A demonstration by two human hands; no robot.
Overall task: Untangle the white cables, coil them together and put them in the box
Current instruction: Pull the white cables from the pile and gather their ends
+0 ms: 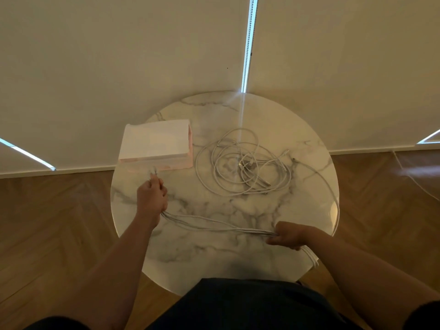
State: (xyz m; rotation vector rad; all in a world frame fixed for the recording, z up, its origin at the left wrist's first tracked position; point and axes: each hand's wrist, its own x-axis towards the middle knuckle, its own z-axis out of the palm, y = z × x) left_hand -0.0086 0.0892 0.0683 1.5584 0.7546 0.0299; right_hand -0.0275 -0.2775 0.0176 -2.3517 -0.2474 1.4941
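Several white cables [214,225] run in a bundle across the near part of the round marble table [238,265]. My left hand [152,196] grips their plug ends, which stick out toward the box. My right hand [289,235] grips the same bundle further along; the strands fall off the table's right edge behind it. The rest lies in a loose tangle of white loops [242,165] at the table's middle right. A white and pink box [156,144] with an open top stands at the back left, just beyond my left hand.
Cream blinds hang close behind the table, with bright gaps between them. Wooden herringbone floor [59,222] surrounds the table on both sides. A thin cable strand arcs along the table's right rim [333,194]. My dark-clothed lap is at the near edge.
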